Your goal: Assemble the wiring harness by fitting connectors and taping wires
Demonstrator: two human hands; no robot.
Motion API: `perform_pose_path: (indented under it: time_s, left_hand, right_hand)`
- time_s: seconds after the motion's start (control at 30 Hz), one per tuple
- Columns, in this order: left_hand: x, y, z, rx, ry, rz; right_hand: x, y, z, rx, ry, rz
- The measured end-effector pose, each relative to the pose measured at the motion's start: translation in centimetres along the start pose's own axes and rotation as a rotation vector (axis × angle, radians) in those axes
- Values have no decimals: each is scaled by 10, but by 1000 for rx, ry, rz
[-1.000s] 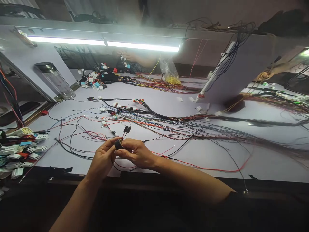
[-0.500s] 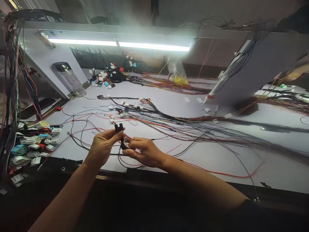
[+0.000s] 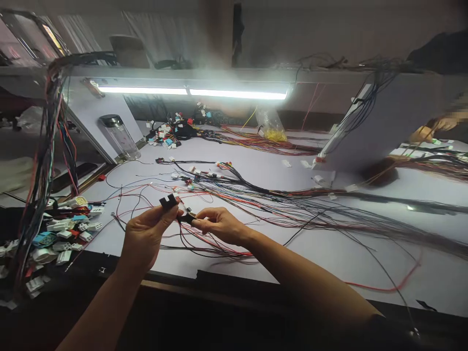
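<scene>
Though within the left grip (image 3: 142,238), black connector (image 3: 168,201) mostly visible above it.

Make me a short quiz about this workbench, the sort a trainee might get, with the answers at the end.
1. Short answer: what colour is the notched connector held up in the left hand?
2. True or false: in the picture, the clear bottle with the dark lid is to the right of the plastic bag of yellow pieces.
3. Fill in the blank: the right hand holds a roll of black ____.

Key:
1. Black.
2. False; the bottle is well to the left of the bag.
3. Tape.
</scene>
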State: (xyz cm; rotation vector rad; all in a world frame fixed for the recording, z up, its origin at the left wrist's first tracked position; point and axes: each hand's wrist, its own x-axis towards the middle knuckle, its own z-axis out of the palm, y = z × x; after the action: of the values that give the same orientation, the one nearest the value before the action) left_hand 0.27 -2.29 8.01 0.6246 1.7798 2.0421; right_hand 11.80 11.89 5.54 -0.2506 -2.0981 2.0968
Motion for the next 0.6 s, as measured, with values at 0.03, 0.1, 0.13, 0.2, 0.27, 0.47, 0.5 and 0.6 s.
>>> perform_pose_path:
  time_s: [0.03,0.1,0.13,0.2,0.27,0.47,0.5,0.6]
  left_hand:
    - [0,4,-2,43,-10,20]
    - [1,11,-6,179,-33,70]
    - [1,14,-8,266,-49,105]
    - [3,19,-13,434,-129,177]
    - [6,21,-17,554,-227,249]
    - [18,25,-24,561,-423,309]
    - [19,27,-23,536,-468,284]
    - [23,34,-20,493,-552,250]
  right_hand:
    - [3,0,0,21,-28,-1]
    - [8,2,0,-9,-69,-28]
    - [10,4,0,-39,-88,-44]
    - [13,8,0,-73,-130,-71]
    - [17,13,0,-64,-169,-94]
    - [30,15,-10,88,-388,-41]
    - [32,13,-12,115,-433,-37]
    - [37,10,-20,176,-472,-52]
